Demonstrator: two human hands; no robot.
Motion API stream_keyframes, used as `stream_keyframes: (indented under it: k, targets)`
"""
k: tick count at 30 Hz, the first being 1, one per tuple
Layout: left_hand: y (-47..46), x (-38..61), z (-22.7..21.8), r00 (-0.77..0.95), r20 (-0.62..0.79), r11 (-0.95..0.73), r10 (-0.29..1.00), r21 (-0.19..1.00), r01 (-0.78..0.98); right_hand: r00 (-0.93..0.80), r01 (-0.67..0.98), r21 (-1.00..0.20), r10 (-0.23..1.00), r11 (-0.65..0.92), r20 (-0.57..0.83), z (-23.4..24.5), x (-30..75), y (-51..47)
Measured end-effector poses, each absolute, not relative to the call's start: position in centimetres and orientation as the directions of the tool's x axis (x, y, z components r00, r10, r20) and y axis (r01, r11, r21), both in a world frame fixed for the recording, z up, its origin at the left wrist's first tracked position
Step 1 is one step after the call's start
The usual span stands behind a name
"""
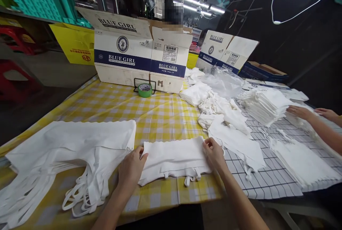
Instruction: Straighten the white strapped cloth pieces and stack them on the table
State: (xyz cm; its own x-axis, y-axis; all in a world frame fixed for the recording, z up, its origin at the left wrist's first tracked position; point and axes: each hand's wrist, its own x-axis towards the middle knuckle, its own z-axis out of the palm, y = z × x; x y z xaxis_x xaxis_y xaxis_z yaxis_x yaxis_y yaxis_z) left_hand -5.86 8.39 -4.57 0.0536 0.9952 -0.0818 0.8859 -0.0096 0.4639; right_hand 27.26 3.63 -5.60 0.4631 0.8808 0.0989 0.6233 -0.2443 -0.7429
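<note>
A white strappy garment (175, 157) lies spread on the yellow checked tablecloth in front of me, its scalloped edge away from me and short strap loops towards me. My left hand (133, 167) is closed on its left edge, thumb against fingers. At the upper right corner, my right hand (214, 154) pinches the cloth. Left of my left hand is a layered pile of similar white garments (77, 135), with long straps hanging towards the near table edge. Right of my right hand, a loose white garment (236, 142) lies on the white grid cloth.
A green tape roll (145, 90) stands before a white-and-blue carton (141, 55). To the right are crumpled white garments (213, 103), a clear plastic bag (223, 80), a stacked white pile (264, 105) and a flat pile (304, 160). Another person's hand (300, 112) touches cloth there.
</note>
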Motion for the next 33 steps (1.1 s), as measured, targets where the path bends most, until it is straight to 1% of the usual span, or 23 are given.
stream_keyframes:
  k: [2, 3, 5, 7, 9, 12, 14, 16, 18, 20, 22, 24, 28, 30, 33]
  targets:
    - [8.7, -5.9, -4.4, 0.068, -0.046, -0.033, 0.997, 0.54, 0.841, 0.471, 0.531, -0.819, 0.879, -0.22, 0.069, -5.3, 27.3, 3.7]
    - [8.9, -6.0, -4.3, 0.076, -0.025, -0.046, 0.997, 0.595, 0.802, 0.468, 0.467, -0.857, 0.883, -0.218, 0.03, -5.1, 27.4, 3.8]
    - [9.1, -6.0, -4.1, 0.102, -0.01, -0.064, 0.995, 0.721, 0.69, 0.44, 0.325, -0.913, 0.894, -0.247, -0.085, -4.7, 27.8, 3.9]
    - [9.4, -6.1, -4.0, 0.146, -0.045, -0.046, 0.988, 0.821, 0.569, 0.373, 0.223, -0.925, 0.904, -0.308, -0.211, -4.1, 28.1, 3.9]
    - [9.7, -6.1, -4.0, 0.191, -0.104, -0.007, 0.976, 0.863, 0.505, 0.276, 0.203, -0.904, 0.908, -0.376, -0.315, -3.7, 28.4, 4.0]
    - [10.2, -6.1, -4.2, 0.207, -0.182, 0.055, 0.961, 0.863, 0.502, 0.171, 0.262, -0.865, 0.903, -0.428, -0.394, -3.3, 28.6, 4.0]
    - [10.4, -6.0, -4.2, 0.208, -0.209, 0.093, 0.955, 0.883, 0.46, 0.164, 0.298, -0.868, 0.917, -0.398, -0.364, -2.9, 28.6, 4.0]
    - [10.6, -6.0, -3.7, 0.229, -0.217, 0.131, 0.949, 0.931, 0.34, 0.172, 0.3, -0.901, 0.947, -0.314, -0.273, -2.2, 28.7, 3.9]
    - [10.6, -6.0, -2.5, 0.271, -0.205, 0.161, 0.94, 0.971, 0.176, 0.161, 0.245, -0.944, 0.969, -0.222, -0.186, -1.0, 28.8, 3.7]
    - [10.6, -6.0, -0.5, 0.314, -0.167, 0.167, 0.935, 0.986, 0.026, 0.155, 0.148, -0.976, 0.979, -0.159, -0.136, 0.7, 29.0, 3.4]
    - [10.7, -6.1, 2.1, 0.32, -0.116, 0.144, 0.94, 0.988, -0.063, 0.179, 0.064, -0.993, 0.98, -0.099, -0.086, 2.7, 29.3, 3.2]
    - [10.9, -6.3, 4.8, 0.295, -0.064, 0.097, 0.953, 0.99, -0.098, 0.214, 0.032, -0.999, 0.976, -0.04, -0.032, 5.0, 29.7, 3.0]
    - [12.0, -6.5, 9.3, 0.223, 0.08, -0.058, 0.972, 0.993, -0.101, 0.212, 0.048, -0.998, 0.976, 0.043, 0.052, 9.5, 30.1, 3.2]
    - [12.8, -6.4, 10.9, 0.204, 0.145, -0.128, 0.968, 0.987, -0.094, 0.198, 0.065, -0.995, 0.976, 0.077, 0.089, 11.3, 30.2, 3.7]
    - [14.1, -6.2, 12.4, 0.204, 0.196, -0.18, 0.959, 0.979, -0.093, 0.206, 0.096, -0.989, 0.97, 0.114, 0.132, 13.0, 30.6, 4.8]
